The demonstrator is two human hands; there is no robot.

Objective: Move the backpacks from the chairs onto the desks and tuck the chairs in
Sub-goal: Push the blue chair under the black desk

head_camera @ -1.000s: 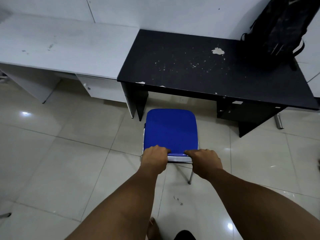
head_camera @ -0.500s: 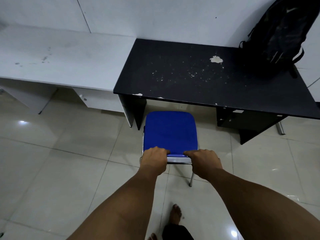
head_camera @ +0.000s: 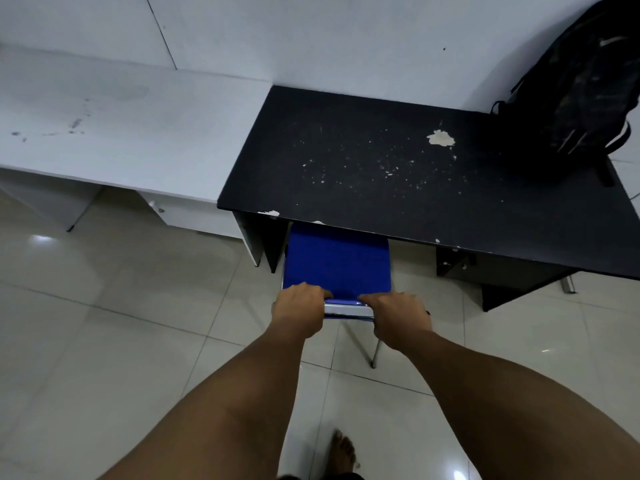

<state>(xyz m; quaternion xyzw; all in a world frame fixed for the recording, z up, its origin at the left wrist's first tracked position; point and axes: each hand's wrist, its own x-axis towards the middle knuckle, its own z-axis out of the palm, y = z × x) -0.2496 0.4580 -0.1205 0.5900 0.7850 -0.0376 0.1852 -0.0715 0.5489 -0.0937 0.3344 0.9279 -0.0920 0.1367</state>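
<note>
A blue padded chair (head_camera: 337, 263) with a chrome frame stands in front of the black desk (head_camera: 398, 174), its far edge hidden under the desk's front edge. My left hand (head_camera: 299, 315) grips the chair's near edge on the left side. My right hand (head_camera: 398, 317) grips the same edge on the right side. A black backpack (head_camera: 585, 88) stands upright on the desk's far right corner, leaning against the wall.
A white desk (head_camera: 114, 133) adjoins the black desk on the left, with a drawer unit (head_camera: 194, 216) below it. The black desk has a side panel left of the chair and a drawer block (head_camera: 485, 271) to its right. My bare foot (head_camera: 343, 452) is on the tiled floor.
The chair has slid forward with both hands on it; its far edge now lies under the black desk's front edge. My view has moved closer to the desk.
</note>
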